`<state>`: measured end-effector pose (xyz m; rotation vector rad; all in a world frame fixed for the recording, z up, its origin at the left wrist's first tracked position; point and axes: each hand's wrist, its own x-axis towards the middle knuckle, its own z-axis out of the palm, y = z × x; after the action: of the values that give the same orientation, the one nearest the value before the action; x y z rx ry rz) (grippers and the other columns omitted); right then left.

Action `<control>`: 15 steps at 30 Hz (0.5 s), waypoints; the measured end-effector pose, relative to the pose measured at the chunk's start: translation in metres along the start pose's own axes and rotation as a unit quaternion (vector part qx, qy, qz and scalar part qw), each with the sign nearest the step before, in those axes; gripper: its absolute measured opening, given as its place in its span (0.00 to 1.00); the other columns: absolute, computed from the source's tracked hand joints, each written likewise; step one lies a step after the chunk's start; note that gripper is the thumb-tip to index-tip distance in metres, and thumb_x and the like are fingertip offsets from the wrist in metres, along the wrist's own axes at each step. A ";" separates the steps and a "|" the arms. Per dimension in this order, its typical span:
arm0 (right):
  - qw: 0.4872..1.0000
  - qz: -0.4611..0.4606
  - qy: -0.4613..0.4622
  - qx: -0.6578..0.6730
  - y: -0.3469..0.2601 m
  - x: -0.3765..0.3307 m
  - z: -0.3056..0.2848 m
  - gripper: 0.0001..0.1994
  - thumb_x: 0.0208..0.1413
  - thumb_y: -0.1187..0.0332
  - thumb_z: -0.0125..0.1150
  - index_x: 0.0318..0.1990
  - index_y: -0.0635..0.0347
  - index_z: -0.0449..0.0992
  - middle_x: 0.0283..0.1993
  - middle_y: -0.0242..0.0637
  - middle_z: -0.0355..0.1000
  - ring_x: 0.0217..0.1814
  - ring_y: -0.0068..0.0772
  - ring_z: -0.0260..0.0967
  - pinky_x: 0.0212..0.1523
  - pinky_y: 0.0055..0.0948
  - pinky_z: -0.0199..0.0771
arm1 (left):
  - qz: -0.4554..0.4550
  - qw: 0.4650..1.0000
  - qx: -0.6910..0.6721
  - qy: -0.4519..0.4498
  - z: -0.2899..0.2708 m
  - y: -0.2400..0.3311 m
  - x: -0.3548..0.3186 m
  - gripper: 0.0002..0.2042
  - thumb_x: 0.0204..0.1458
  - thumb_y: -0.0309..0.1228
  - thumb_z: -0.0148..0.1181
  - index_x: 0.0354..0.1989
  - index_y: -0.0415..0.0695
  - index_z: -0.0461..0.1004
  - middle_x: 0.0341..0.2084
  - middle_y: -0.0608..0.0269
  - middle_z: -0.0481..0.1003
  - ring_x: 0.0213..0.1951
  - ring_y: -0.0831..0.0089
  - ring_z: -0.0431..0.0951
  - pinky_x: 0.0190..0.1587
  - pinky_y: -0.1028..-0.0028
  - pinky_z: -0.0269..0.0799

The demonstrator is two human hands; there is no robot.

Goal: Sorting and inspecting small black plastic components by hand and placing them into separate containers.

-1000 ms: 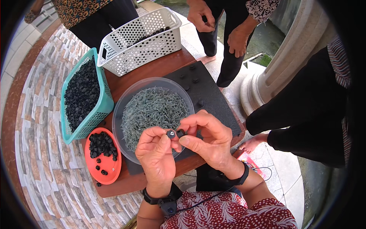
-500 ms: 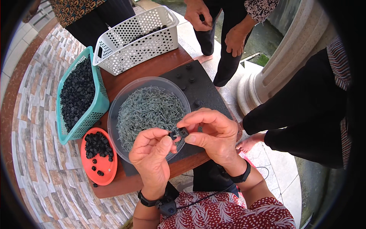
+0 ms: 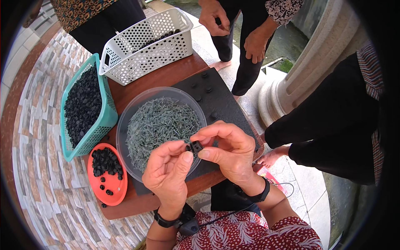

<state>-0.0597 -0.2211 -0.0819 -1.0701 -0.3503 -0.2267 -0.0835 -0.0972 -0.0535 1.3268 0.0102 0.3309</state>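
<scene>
Both my hands meet over the near right rim of a clear round tub (image 3: 120, 133). My left hand (image 3: 168, 173) pinches a small black cap (image 3: 188, 148) between thumb and fingertips. In my right hand (image 3: 233, 152), thumb and forefinger grip a small black plastic fitting (image 3: 197, 146). The two black pieces touch or nearly touch; the fingertips partly hide them. Thin grey-green screws (image 3: 162, 121) fill much of the tub below. To the left, an orange oval plate (image 3: 118, 196) carries a heap of small black pieces (image 3: 104, 161).
A teal basket (image 3: 109, 118) full of black pieces and a white perforated basket (image 3: 150, 58) stand on the brown wooden table (image 3: 166, 73). Several black pieces sit on a dark board (image 3: 227, 98). Other people stand around the table, one person's hand (image 3: 214, 18) beyond it. A stone column (image 3: 304, 75) rises at right.
The two black pieces have come together; the screw tip visible between them before no longer shows. My hands have shifted only slightly.
</scene>
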 end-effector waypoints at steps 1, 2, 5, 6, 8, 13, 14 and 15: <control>1.000 0.007 0.010 0.019 0.001 0.000 0.000 0.18 0.43 0.84 0.64 0.45 0.67 0.73 0.41 0.39 0.73 0.39 0.21 0.67 0.41 0.20 0.68 | 0.009 1.000 0.009 -0.001 0.000 -0.001 0.000 0.11 0.46 0.17 0.60 0.40 0.32 0.70 0.30 0.58 0.74 0.28 0.77 0.74 0.32 0.80 0.72; 1.000 0.005 0.011 0.018 0.001 0.000 0.000 0.18 0.43 0.84 0.64 0.45 0.67 0.73 0.41 0.39 0.73 0.39 0.21 0.67 0.41 0.20 0.68 | 0.019 1.000 0.018 -0.003 0.001 -0.002 0.000 0.12 0.46 0.16 0.61 0.40 0.32 0.71 0.31 0.58 0.74 0.29 0.77 0.74 0.34 0.81 0.72; 0.997 0.044 0.042 0.050 0.004 -0.001 -0.003 0.18 0.43 0.84 0.63 0.46 0.67 0.73 0.42 0.39 0.74 0.40 0.21 0.67 0.42 0.21 0.68 | 0.069 0.994 0.073 -0.035 0.000 -0.006 0.002 0.12 0.47 0.16 0.60 0.41 0.31 0.71 0.34 0.56 0.74 0.35 0.76 0.74 0.41 0.78 0.71; 0.995 0.057 0.048 0.063 0.004 -0.001 -0.003 0.19 0.43 0.84 0.63 0.46 0.66 0.72 0.42 0.39 0.74 0.40 0.21 0.67 0.43 0.21 0.68 | 0.070 0.994 0.073 -0.037 0.002 -0.006 0.003 0.12 0.47 0.16 0.60 0.41 0.31 0.71 0.34 0.56 0.74 0.35 0.76 0.74 0.41 0.78 0.71; 0.993 0.069 0.055 0.075 0.003 0.000 -0.004 0.19 0.44 0.84 0.63 0.46 0.66 0.72 0.42 0.39 0.74 0.40 0.20 0.67 0.44 0.22 0.68 | 0.106 0.986 0.127 -0.030 0.005 -0.007 0.004 0.11 0.47 0.17 0.61 0.40 0.31 0.72 0.33 0.56 0.74 0.33 0.75 0.74 0.39 0.78 0.70; 0.988 0.096 0.062 0.104 0.004 0.001 -0.006 0.19 0.44 0.84 0.62 0.47 0.65 0.72 0.42 0.39 0.74 0.41 0.20 0.68 0.44 0.21 0.68 | 0.145 0.976 0.163 -0.027 0.008 -0.010 0.008 0.10 0.46 0.18 0.62 0.38 0.31 0.72 0.31 0.56 0.74 0.31 0.75 0.73 0.36 0.78 0.70; 0.988 0.095 0.064 0.104 0.005 0.002 -0.006 0.19 0.44 0.84 0.62 0.47 0.65 0.72 0.42 0.39 0.74 0.41 0.20 0.68 0.44 0.21 0.68 | 0.154 0.972 0.177 -0.021 0.009 -0.011 0.008 0.10 0.46 0.18 0.62 0.38 0.32 0.73 0.31 0.56 0.74 0.30 0.75 0.73 0.35 0.78 0.70; 0.988 0.091 0.062 0.106 0.006 0.003 -0.006 0.19 0.45 0.84 0.62 0.47 0.65 0.72 0.42 0.39 0.74 0.41 0.20 0.68 0.44 0.21 0.69 | 0.155 0.972 0.177 -0.023 0.009 -0.010 0.009 0.10 0.46 0.18 0.62 0.38 0.32 0.73 0.31 0.56 0.74 0.30 0.75 0.73 0.35 0.78 0.70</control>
<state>-0.0538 -0.2235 -0.0881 -0.8680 -0.1594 -0.0889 -0.0707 -0.1052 -0.0594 1.6945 -0.1862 0.5845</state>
